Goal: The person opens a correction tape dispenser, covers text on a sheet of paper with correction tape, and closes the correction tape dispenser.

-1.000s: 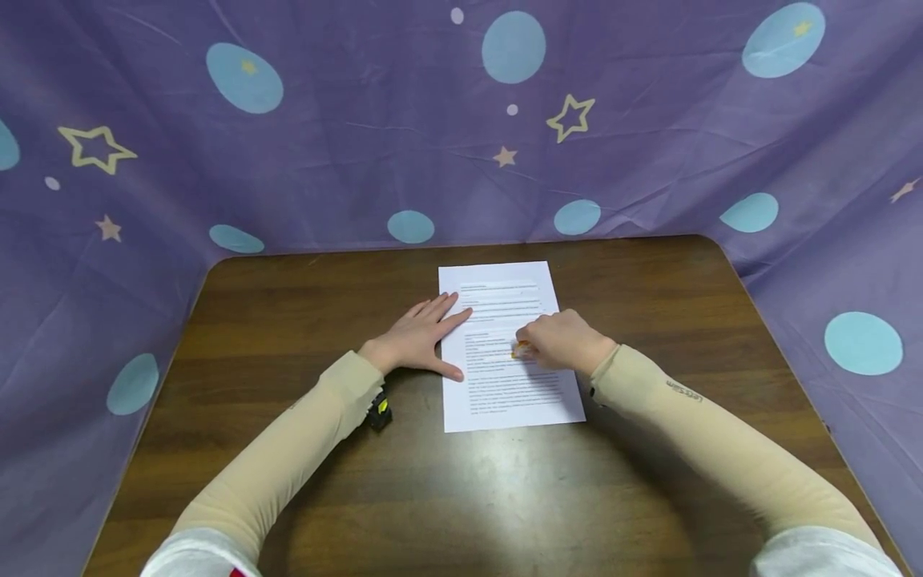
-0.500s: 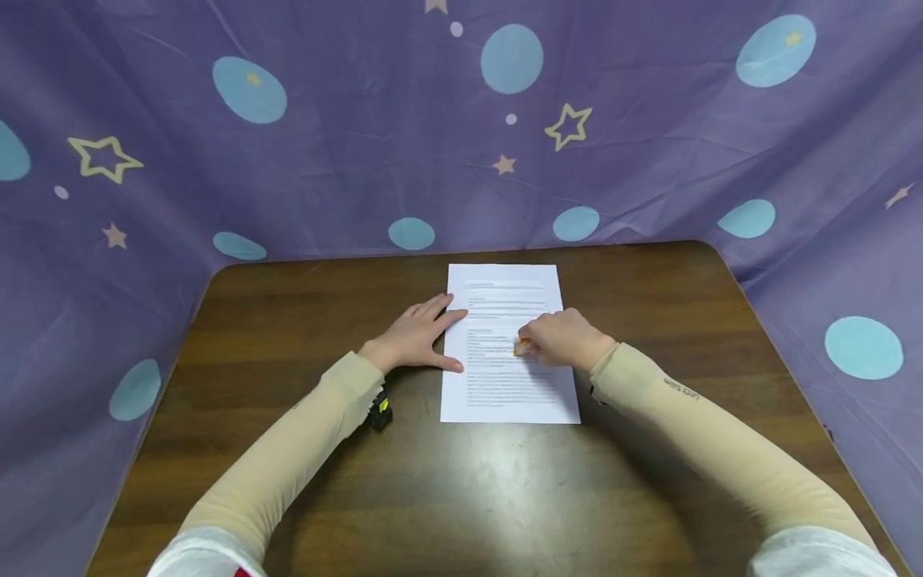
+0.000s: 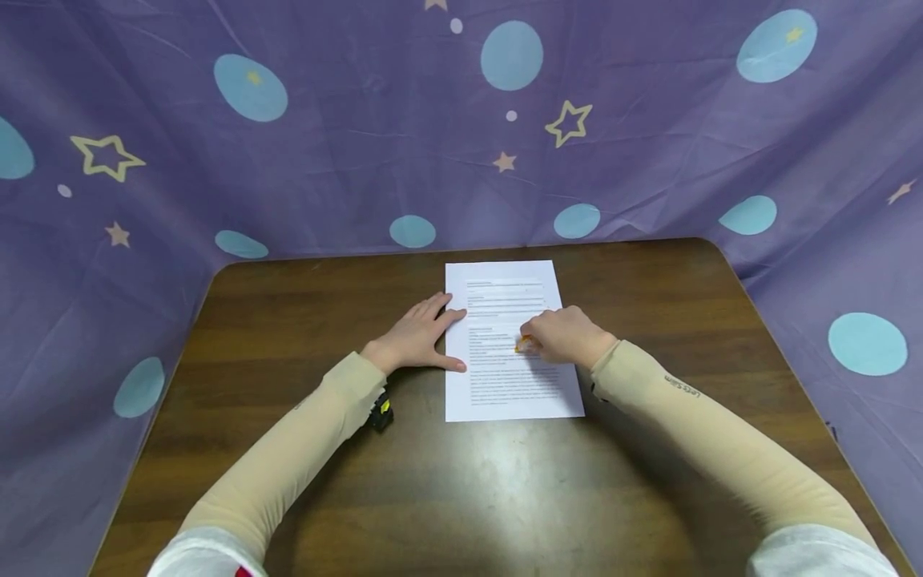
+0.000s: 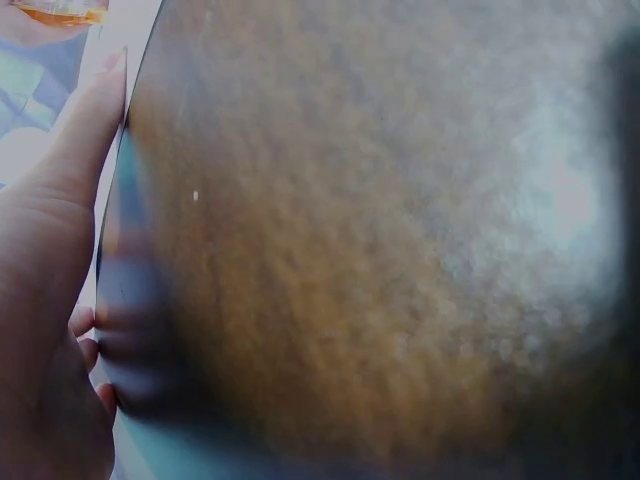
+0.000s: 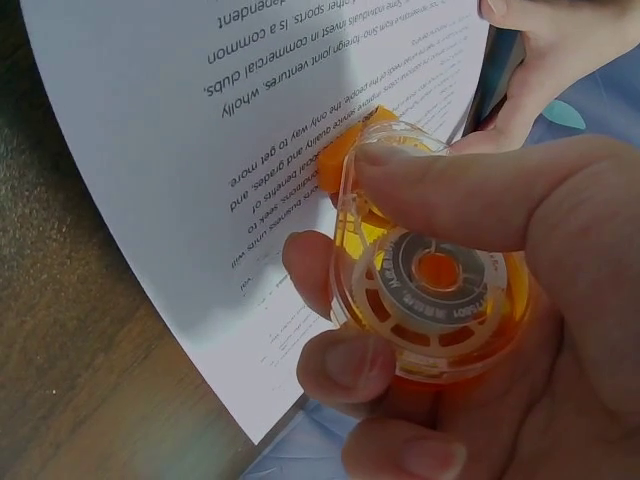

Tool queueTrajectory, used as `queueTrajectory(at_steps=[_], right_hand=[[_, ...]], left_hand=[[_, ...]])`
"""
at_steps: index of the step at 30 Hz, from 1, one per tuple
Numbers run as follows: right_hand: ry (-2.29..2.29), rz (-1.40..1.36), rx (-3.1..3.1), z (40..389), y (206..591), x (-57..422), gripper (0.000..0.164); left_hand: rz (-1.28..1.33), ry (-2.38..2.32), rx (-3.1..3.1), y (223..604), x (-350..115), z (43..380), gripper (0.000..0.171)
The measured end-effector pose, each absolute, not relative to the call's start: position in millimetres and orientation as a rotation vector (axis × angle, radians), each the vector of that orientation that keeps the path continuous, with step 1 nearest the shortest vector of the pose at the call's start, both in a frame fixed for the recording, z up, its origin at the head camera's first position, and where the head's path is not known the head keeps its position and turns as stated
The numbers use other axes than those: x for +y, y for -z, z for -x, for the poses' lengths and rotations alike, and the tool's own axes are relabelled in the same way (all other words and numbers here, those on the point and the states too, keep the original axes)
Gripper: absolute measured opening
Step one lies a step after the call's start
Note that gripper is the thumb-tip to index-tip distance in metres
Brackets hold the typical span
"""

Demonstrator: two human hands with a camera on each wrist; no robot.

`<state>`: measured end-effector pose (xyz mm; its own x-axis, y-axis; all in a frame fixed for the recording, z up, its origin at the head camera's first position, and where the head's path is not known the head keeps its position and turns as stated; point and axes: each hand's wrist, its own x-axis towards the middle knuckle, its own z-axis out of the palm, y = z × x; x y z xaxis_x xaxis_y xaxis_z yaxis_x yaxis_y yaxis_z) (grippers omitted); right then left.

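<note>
A sheet of printed paper (image 3: 457, 393) lies on the table in the head view. My left hand (image 3: 413, 336) is spread flat at its left edge, with the thumb and fingertips on the margin. My right hand (image 3: 568, 335) is over the sheet's right half and grips a correction tape (image 3: 525, 344). In the right wrist view the correction tape (image 5: 440, 265) has a clear case and an orange tip, held between thumb and curled fingers. The tip is at the printed lines; whether it touches the paper I cannot tell. The left wrist view shows the left thumb (image 4: 85, 140) along the paper's edge.
The brown wooden table (image 3: 476, 497) extends around the sheet. A purple curtain (image 3: 346, 144) with stars and blue spots hangs behind and at both sides. A small black device (image 3: 381, 411) with a yellow mark sits by the left wrist.
The sheet has shifted slightly and turned a little under the hands. The head view has tilted slightly. Both hands stay almost in place, the right still holding the correction tape.
</note>
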<state>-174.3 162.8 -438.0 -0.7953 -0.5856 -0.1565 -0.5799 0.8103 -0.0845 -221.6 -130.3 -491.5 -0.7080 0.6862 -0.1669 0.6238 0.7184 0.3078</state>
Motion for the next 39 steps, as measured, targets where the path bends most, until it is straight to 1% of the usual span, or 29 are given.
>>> queueTrajectory(at_steps=[5, 13, 20, 27, 34, 39], right_hand=[[0.035, 0.916, 2.813, 174, 436, 163, 0.017], [0.013, 0.881, 2.825, 171, 437, 175, 0.023], [0.008, 0.856, 2.832, 169, 436, 191, 0.017], [0.052, 0.818, 2.849, 164, 437, 208, 0.020], [0.063, 0.808, 2.880, 162, 439, 220, 0.017], [0.065, 0.839, 2.900, 161, 439, 224, 0.021]], left_hand=[[-1.030, -0.345, 2.668, 491, -131, 220, 0.107], [-1.018, -0.350, 2.660, 492, -131, 220, 0.108], [-1.031, -0.380, 2.644, 493, -132, 219, 0.108], [-1.015, -0.372, 2.638, 493, -132, 219, 0.109], [-1.007, -0.366, 2.637, 494, -132, 220, 0.109], [-0.987, -0.373, 2.616, 493, -131, 221, 0.108]])
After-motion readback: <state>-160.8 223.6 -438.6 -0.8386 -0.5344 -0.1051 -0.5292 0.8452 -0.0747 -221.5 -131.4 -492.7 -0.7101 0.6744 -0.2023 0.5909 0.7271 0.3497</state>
